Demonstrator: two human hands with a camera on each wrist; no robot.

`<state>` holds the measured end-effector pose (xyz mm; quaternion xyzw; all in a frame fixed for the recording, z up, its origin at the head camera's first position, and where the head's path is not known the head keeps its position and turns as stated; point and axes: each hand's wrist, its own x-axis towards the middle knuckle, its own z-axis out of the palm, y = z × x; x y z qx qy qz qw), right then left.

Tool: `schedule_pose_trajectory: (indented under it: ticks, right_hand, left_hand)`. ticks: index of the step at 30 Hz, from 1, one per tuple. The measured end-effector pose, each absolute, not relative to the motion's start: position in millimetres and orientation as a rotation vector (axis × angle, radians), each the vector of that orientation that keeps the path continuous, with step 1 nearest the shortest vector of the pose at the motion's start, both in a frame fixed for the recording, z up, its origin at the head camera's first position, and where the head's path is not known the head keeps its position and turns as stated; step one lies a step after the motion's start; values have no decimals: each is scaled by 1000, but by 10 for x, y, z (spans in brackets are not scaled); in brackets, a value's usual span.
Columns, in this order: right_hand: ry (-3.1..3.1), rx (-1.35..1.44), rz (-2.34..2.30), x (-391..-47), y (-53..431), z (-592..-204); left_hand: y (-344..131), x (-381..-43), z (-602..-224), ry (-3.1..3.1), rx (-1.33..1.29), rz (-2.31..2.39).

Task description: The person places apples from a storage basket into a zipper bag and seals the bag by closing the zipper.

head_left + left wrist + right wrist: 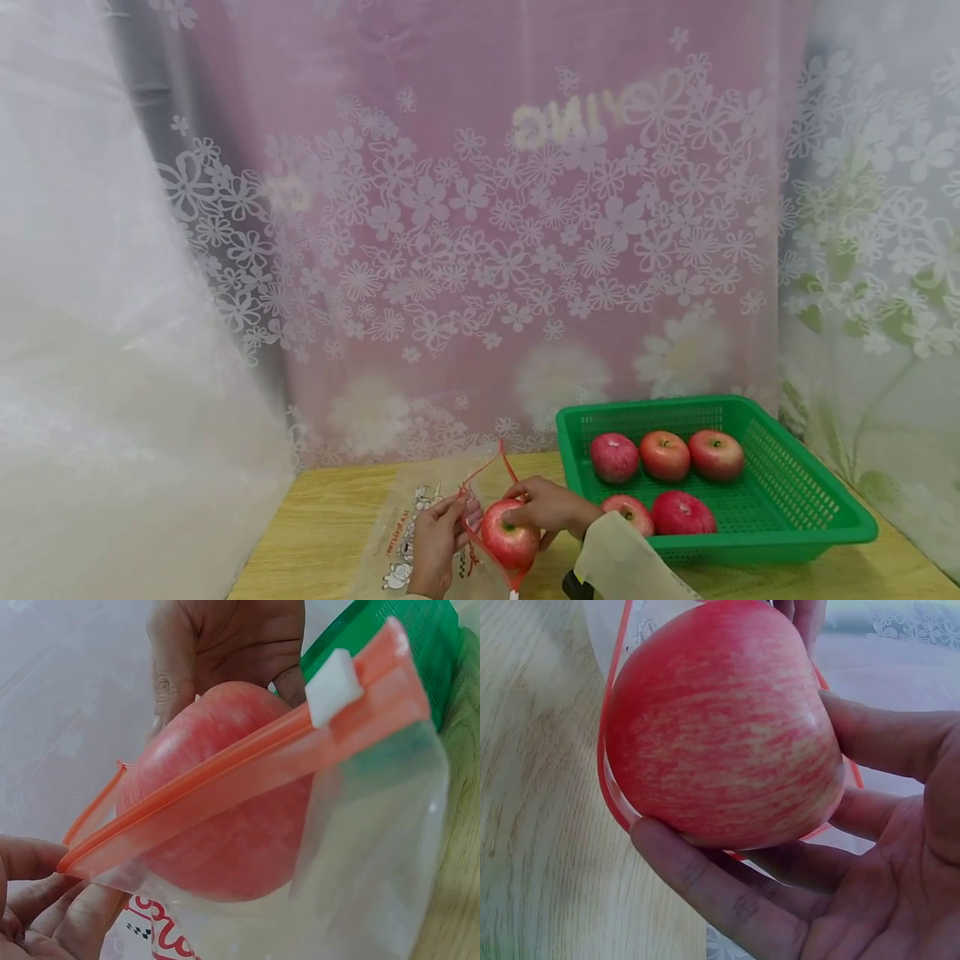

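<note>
1. Grips a red apple [510,537] in the right hand [550,507], with fingers spread and curled around the fruit, opened about as wide as the apple itself.
2. Pinches one end of the orange-red zip edge [187,780] of a clear bag [367,847] in the left hand [441,537], with thumb and finger brought together on the strip.
3. Holds the apple in the bag's open mouth, lower part behind the see-through wall, upper part above the zip edge, stalk hollow turned upward in the head view.
4. Shows a white slider [334,688] near the other end of the zip edge, well apart from the left hand.
5. Bears on the bag some cartoon figures [397,575] and red lettering [401,533].
6. Includes a green basket [750,550] on the wood-grained bench [322,508], just beside the pale right sleeve [630,558].
7. Contains, in that basket, three apples [665,455] in a row toward the back and two apples [684,512] near the front wall, partly hidden.
8. Reveals behind the bench a pinkish sheet [480,250] with white flowers, flanked by a whitish left sheet [112,292] and a leaf-patterned right sheet [885,250].
</note>
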<state>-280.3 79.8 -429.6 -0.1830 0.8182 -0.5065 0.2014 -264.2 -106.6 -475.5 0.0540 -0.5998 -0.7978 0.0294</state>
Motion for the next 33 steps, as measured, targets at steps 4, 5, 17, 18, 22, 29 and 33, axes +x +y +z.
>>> schedule_pose_trajectory:
  ticks: [4,5,17,18,22,29,33]
  right_hand:
    - [2296,-497,-1425,-2812,780,-4338]
    - [2296,-490,-1427,-2813,777,-4347]
    - [2172,-505,-1570,-2832,838,-4379]
    - [2151,-515,-1598,-2840,861,-4368]
    - [2105,-544,-1691,-2868,996,-4297]
    - [2145,-564,-1801,-2925,1343,-4167]
    - [2168,-529,-1819,-2922,1539,-4117]
  left_hand:
    - [-1065,-2636,-4775,-1850,198,-2447]
    - [-1065,-2635,-4780,-1851,202,-2442]
    - [-1085,-2599,-4800,-1790,224,-2376]
    - [-1089,-2605,-4798,-1782,226,-2372]
    - [-1101,-2628,-4784,-1760,191,-2362]
    - [-1102,-2637,-4739,-1753,275,-2373]
    - [-1104,-2625,-4720,-1737,266,-2406]
